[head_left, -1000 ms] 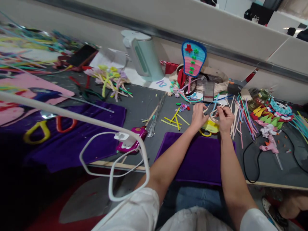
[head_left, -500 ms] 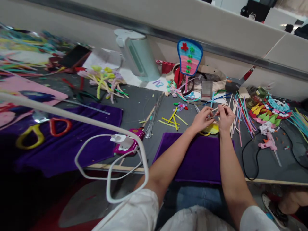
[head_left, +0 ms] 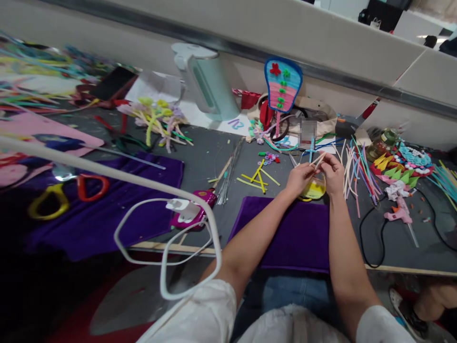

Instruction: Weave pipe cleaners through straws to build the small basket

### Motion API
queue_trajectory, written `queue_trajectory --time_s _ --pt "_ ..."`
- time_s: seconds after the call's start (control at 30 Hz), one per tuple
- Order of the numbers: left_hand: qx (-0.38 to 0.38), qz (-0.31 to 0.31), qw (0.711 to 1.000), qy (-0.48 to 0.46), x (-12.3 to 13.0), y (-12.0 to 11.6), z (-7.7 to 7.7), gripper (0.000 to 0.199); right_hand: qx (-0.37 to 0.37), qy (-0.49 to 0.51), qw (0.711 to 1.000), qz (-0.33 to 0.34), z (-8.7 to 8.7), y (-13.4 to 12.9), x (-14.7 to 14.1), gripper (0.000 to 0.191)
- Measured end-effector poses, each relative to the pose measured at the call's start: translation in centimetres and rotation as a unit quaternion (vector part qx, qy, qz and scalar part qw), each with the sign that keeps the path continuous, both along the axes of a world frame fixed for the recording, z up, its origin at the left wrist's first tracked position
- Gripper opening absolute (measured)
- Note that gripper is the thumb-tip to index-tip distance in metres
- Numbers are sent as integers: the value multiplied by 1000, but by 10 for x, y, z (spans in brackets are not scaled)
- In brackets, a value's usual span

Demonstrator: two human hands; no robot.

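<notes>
Both hands meet over the grey table, pinching a pale cream pipe cleaner [head_left: 319, 160]. My left hand [head_left: 299, 179] has its fingers closed around the lower end. From the other side, my right hand [head_left: 332, 172] grips it with bent fingers. Just beneath them lies a yellow craft piece [head_left: 313, 190], partly covered by the hands. A light blue strip [head_left: 312, 148] stands out beyond the fingertips. Several yellow pipe cleaner pieces [head_left: 260, 177] are scattered left of my left hand. Pale and coloured pipe cleaners [head_left: 364, 174] are spread out right of my right hand.
A purple cloth [head_left: 285, 238] lies under my forearms. To the right is a pink glue gun [head_left: 399, 212] with its black cord. A white cable [head_left: 167, 183] loops across the left foreground. A kettle [head_left: 214, 85] and a fan-shaped craft [head_left: 283, 85] stand at the back.
My hands have drawn closer together and the right one has turned slightly. The pale pipe cleaner now slants more steeply, and more of the yellow piece shows below.
</notes>
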State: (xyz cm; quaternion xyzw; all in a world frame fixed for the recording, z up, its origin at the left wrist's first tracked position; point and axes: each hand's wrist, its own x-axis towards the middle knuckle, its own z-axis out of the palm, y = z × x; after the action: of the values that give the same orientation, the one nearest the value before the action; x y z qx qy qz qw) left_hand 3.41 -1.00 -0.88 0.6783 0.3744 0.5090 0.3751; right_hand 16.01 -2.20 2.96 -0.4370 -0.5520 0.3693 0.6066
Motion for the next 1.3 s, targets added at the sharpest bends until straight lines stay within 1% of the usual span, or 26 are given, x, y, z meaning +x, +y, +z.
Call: queue_trajectory --time_s 0.07,0.13,0.2,0.23,0.33,0.43,0.53,0.6,0.67,0.73,0.8,0.93,1.07,1.13,1.2,1.3 --pt "11 -1 1000 22 0 1 -2 11 4 -44 998 35 -2 2 6 29" --pt "26 3 998 48 0 1 -4 14 23 -94 993 66 -4 3 10 22" --pt "39 9 998 58 0 2 -6 15 35 -119 988 88 -7 5 13 17" --pt "46 10 997 58 0 2 -7 15 32 -116 988 92 -9 6 14 15" --pt "73 3 996 60 0 2 -8 12 -10 -49 997 60 -14 10 14 17" --pt "111 21 991 70 -2 2 -7 16 -46 88 995 -2 -19 15 14 20" --pt "156 84 981 76 -4 2 -5 16 -55 207 976 -37 -22 18 13 22" --pt "189 130 970 74 -7 3 -3 12 -59 241 968 -44 -22 18 12 23" --pt "208 177 960 68 -9 5 -2 10 -57 252 965 -47 -22 18 10 22" --pt "200 212 955 60 -11 8 -4 10 -51 260 963 -54 -21 17 8 21" --pt "177 221 958 52 -13 11 -7 11 -45 265 961 -64 -20 17 6 20" --pt "127 193 972 37 -14 15 -15 14 -23 250 966 -68 -19 16 2 19" --pt "84 176 981 0 -14 15 -17 13 4 226 973 -39 -16 13 -4 16" --pt "67 179 981 -37 -13 15 -17 13 10 194 981 -26 -15 10 -9 14" --pt "40 192 976 -92 -12 15 -18 13 18 140 990 -15 -15 6 -15 14" --pt "-18 206 959 -195 -9 18 -20 16 40 54 998 5 -16 1 -26 15"
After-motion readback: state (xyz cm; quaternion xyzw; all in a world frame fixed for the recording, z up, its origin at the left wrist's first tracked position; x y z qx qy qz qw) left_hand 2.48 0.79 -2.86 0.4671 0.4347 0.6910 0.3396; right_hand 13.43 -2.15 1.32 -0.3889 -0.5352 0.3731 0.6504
